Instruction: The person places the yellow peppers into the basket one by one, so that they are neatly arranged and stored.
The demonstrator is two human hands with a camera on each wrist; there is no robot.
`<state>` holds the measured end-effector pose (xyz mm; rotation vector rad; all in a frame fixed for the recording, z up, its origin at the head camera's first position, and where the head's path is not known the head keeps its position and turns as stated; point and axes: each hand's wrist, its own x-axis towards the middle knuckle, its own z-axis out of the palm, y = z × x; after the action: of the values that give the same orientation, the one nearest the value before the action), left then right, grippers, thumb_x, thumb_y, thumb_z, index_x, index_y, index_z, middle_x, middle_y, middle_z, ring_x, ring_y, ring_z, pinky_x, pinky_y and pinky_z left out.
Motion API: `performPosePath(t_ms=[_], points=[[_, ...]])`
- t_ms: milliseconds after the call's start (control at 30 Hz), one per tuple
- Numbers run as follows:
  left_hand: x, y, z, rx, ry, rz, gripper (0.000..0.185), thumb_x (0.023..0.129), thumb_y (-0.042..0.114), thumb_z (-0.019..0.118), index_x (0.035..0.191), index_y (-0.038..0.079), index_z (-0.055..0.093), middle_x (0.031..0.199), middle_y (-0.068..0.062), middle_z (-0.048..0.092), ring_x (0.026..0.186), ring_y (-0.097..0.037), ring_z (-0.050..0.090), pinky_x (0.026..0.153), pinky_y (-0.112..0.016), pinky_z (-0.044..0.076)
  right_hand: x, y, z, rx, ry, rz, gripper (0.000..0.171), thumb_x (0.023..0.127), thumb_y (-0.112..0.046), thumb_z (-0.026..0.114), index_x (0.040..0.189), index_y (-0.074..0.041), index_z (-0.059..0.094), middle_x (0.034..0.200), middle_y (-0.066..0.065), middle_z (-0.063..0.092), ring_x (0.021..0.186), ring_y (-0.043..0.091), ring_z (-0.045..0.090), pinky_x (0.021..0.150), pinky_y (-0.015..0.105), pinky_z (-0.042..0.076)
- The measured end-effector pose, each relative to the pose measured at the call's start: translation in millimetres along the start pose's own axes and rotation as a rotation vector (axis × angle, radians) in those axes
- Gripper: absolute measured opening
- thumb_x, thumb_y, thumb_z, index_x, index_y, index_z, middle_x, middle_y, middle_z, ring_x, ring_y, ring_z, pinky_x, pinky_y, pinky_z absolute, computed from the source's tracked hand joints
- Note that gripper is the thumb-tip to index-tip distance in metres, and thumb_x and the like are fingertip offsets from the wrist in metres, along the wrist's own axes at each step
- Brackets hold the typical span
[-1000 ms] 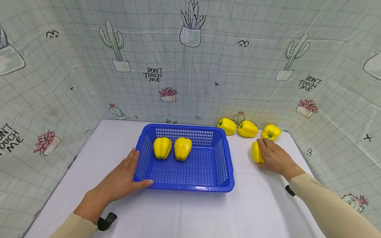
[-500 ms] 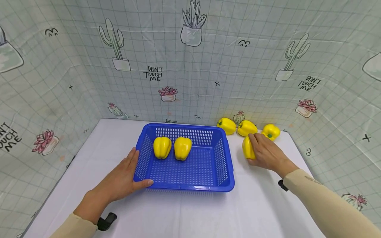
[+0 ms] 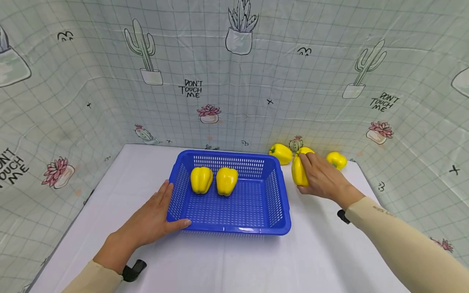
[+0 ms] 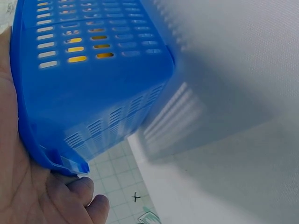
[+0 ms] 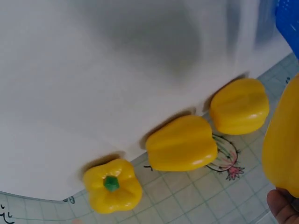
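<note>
My right hand (image 3: 326,178) grips a yellow bell pepper (image 3: 299,171), raised above the table just right of the blue basket (image 3: 234,230). In the right wrist view, the held bell pepper (image 5: 285,140) is at the right edge, with one fingertip showing at its lower end. My left hand (image 3: 150,217) rests against the basket's near left corner, fingers straight along the left side and thumb on the front rim. Two yellow bell peppers (image 3: 201,180) lie inside the basket, towards its left and back.
Against the back wall, right of the basket, lie three more yellow bell peppers: one nearest the basket (image 3: 281,154), a middle one (image 5: 182,143) and a right one (image 5: 113,185). A grid-patterned cloth (image 3: 220,77) surrounds the white table (image 3: 183,264).
My right hand has carried the bell pepper leftwards and up, towards the basket, so it now partly covers the middle pepper behind. The left hand stays at the basket's corner.
</note>
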<state>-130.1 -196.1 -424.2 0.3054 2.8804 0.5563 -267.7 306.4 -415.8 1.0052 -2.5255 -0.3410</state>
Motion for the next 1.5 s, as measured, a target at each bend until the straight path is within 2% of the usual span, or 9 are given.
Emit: performPosePath(t_ms=[200, 400, 567, 733, 933, 1200, 1500], points=[[-0.3, 0.5, -0.5, -0.001, 0.006, 0.007, 0.131, 0.086, 0.084, 0.061, 0.167, -0.006, 0.008, 0.175, -0.028, 0.005, 0.155, -0.057, 0.024, 0.121, -0.069, 0.031, 21, -5, -14, 0.028, -0.002, 0.009, 0.083, 0.078, -0.051, 0.084, 0.128, 0.004, 0.047, 0.106, 0.019, 0.053, 0.093, 0.033, 0.054, 0.087, 0.040, 0.057], [0.0, -0.4, -0.5, -0.007, 0.002, 0.006, 0.131, 0.087, 0.084, 0.060, 0.167, -0.006, 0.008, 0.175, -0.028, 0.004, 0.155, -0.057, 0.023, 0.121, -0.069, 0.030, 49, -19, -26, 0.036, 0.035, -0.010, 0.086, 0.081, -0.054, 0.080, 0.133, 0.005, 0.046, 0.107, 0.019, 0.054, 0.093, 0.032, 0.054, 0.087, 0.040, 0.059], [0.5, -0.9, -0.3, 0.003, -0.001, 0.000, 0.130, 0.087, 0.084, 0.060, 0.167, -0.005, 0.008, 0.175, -0.027, 0.004, 0.156, -0.056, 0.023, 0.121, -0.069, 0.030, 69, -38, -26, 0.050, 0.050, -0.056, 0.083, 0.083, -0.051, 0.074, 0.136, 0.005, 0.046, 0.112, 0.020, 0.056, 0.100, 0.034, 0.056, 0.095, 0.041, 0.058], [0.7, -0.1, 0.1, 0.012, 0.000, -0.001, 0.131, 0.086, 0.085, 0.059, 0.167, -0.004, 0.008, 0.175, -0.027, 0.005, 0.155, -0.056, 0.024, 0.121, -0.069, 0.031, 82, -58, -20, 0.082, 0.054, -0.080, 0.087, 0.082, -0.055, 0.078, 0.136, 0.005, 0.046, 0.113, 0.019, 0.057, 0.100, 0.032, 0.057, 0.094, 0.040, 0.060], [0.0, -1.9, -0.4, 0.006, 0.003, -0.005, 0.131, 0.086, 0.084, 0.060, 0.167, -0.005, 0.008, 0.175, -0.027, 0.005, 0.156, -0.056, 0.022, 0.122, -0.069, 0.029, 91, -76, -10, 0.087, -0.011, -0.089, 0.086, 0.083, -0.056, 0.076, 0.138, 0.004, 0.048, 0.114, 0.016, 0.058, 0.101, 0.029, 0.058, 0.094, 0.037, 0.060], [1.1, -2.0, 0.0, 0.003, 0.002, -0.010, 0.129, 0.087, 0.082, 0.062, 0.167, -0.004, 0.008, 0.175, -0.027, 0.004, 0.155, -0.056, 0.023, 0.121, -0.070, 0.031, 94, -93, 4, 0.184, -0.166, -0.052, 0.090, 0.083, -0.055, 0.082, 0.142, 0.003, 0.046, 0.117, 0.016, 0.058, 0.104, 0.030, 0.059, 0.103, 0.042, 0.056], [1.6, -2.9, 0.9, 0.005, 0.010, -0.008, 0.130, 0.086, 0.083, 0.062, 0.167, -0.004, 0.009, 0.175, -0.028, 0.005, 0.154, -0.057, 0.025, 0.120, -0.071, 0.032, 99, -102, 15, 0.197, -0.245, -0.033, 0.085, 0.085, -0.059, 0.077, 0.138, 0.001, 0.048, 0.114, 0.014, 0.060, 0.099, 0.028, 0.060, 0.096, 0.042, 0.058]])
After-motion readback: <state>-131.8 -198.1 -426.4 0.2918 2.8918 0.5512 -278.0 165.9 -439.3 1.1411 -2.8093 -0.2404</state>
